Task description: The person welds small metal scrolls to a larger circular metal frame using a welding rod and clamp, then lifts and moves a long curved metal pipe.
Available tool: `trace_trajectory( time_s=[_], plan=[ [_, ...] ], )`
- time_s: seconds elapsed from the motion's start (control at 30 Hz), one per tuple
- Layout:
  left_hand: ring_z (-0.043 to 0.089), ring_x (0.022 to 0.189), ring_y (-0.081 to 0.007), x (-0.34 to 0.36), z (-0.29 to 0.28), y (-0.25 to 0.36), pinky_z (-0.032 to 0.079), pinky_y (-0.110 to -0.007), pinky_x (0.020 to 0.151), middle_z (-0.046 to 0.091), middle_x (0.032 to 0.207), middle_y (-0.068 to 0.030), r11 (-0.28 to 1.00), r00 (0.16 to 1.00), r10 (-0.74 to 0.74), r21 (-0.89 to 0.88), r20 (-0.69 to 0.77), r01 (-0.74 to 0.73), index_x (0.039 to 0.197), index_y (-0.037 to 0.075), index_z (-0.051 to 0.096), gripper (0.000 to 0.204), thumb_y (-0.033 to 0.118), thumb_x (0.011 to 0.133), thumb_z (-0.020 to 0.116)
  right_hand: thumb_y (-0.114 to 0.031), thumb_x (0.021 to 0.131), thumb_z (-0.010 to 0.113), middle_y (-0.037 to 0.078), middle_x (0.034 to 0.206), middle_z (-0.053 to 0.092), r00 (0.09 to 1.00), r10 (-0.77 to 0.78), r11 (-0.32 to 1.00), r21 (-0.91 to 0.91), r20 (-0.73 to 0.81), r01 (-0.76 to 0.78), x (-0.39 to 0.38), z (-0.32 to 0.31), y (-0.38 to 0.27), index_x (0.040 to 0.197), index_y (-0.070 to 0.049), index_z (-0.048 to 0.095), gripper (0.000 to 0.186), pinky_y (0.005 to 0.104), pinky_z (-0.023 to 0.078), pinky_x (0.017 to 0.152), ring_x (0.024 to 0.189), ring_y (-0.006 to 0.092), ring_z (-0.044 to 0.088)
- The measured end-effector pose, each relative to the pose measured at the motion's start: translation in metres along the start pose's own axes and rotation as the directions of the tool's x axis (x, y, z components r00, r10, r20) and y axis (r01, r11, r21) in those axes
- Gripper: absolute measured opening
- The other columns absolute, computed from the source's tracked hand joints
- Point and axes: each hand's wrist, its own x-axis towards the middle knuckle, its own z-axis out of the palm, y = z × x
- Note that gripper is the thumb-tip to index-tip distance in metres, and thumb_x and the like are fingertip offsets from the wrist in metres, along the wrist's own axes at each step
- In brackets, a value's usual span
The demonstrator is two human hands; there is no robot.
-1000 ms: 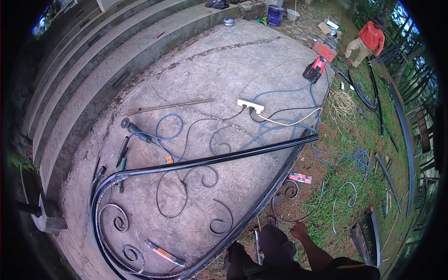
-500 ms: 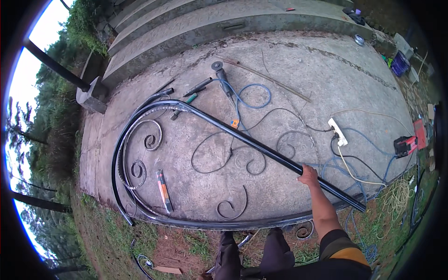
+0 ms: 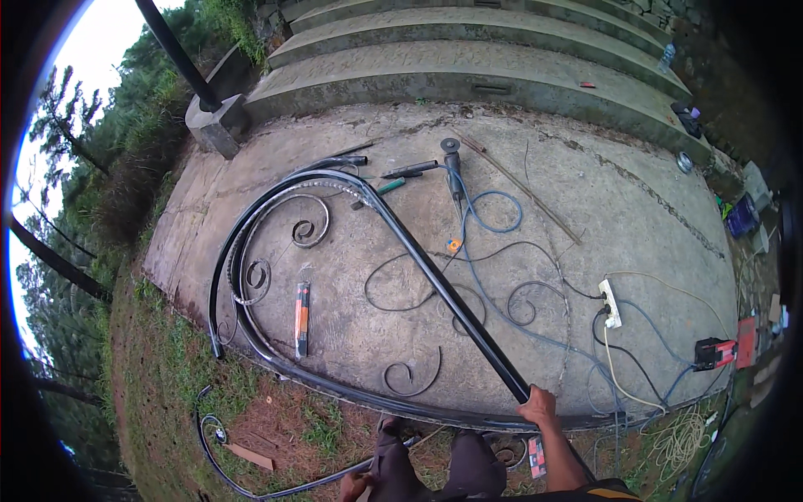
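Note:
My right hand [image 3: 537, 406] is wrapped round a long black metal tube [image 3: 452, 289] near its close end. From there the tube slants up to the far left, where it meets a big curved black frame [image 3: 224, 268]. Inside that curve lie metal scrolls [image 3: 311, 222], with a smaller loose scroll [image 3: 418, 376] nearer to me. Low in the picture, my left hand [image 3: 355, 487] is curled beside my leg, close to a bent black tube [image 3: 284, 489] on the grass. Something pale shows by its fingers, too little to name.
An angle grinder [image 3: 452, 171], a green-handled tool [image 3: 391, 186] and an orange-and-black packet [image 3: 302, 322] lie on the concrete. Cables run to a white power strip [image 3: 610, 303]. A red-and-black machine [image 3: 713, 354] stands at right, concrete steps [image 3: 393, 79] behind.
The view has shifted and turned. The held tube slopes more steeply, and my right hand is lower and closer to me. More of my left hand shows at the lower edge.

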Motion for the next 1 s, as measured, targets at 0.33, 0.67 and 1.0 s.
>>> trace_trajectory(
  time_s=[0.33,0.67,1.0],
  plan=[
    [0.046,0.133,-0.0343,0.138,0.042,0.349,0.040,-0.057,0.105,0.047,0.141,-0.0188,0.803,0.920,0.331,-0.575,0.211,-0.157,0.155,0.011,0.020,0.096,0.050,0.085,0.072,-0.028,0.060,0.078,0.025,0.081,0.069,0.994,0.062,0.997,0.048,-0.094,-0.058,-0.164,0.036,-0.076,0.096,0.001,0.061,0.049,0.0502,0.054,0.079,0.082,0.0443,0.068],
    [0.052,0.053,-0.0197,0.225,0.097,0.395,0.047,-0.034,0.053,0.053,0.065,-0.0039,0.667,0.891,0.328,-0.744,0.313,0.016,0.081,0.008,0.055,0.027,0.020,0.082,0.079,-0.034,0.070,0.074,0.022,0.085,0.070,0.986,0.145,0.989,0.026,-0.086,-0.143,-0.184,0.076,-0.080,0.111,-0.004,0.058,0.053,0.0520,0.053,0.078,0.085,0.0422,0.068],
    [0.053,0.053,-0.0194,0.169,0.090,0.410,0.047,-0.033,0.051,0.054,0.065,-0.0080,0.641,0.916,0.394,-0.737,0.077,-0.214,0.079,-0.001,0.058,0.016,-0.002,0.072,0.072,-0.037,0.073,0.073,0.023,0.084,0.069,0.966,0.022,0.996,0.094,-0.258,0.002,-0.184,0.088,-0.070,0.114,-0.005,0.055,0.054,0.0521,0.053,0.073,0.081,0.0431,0.068]
  ],
)
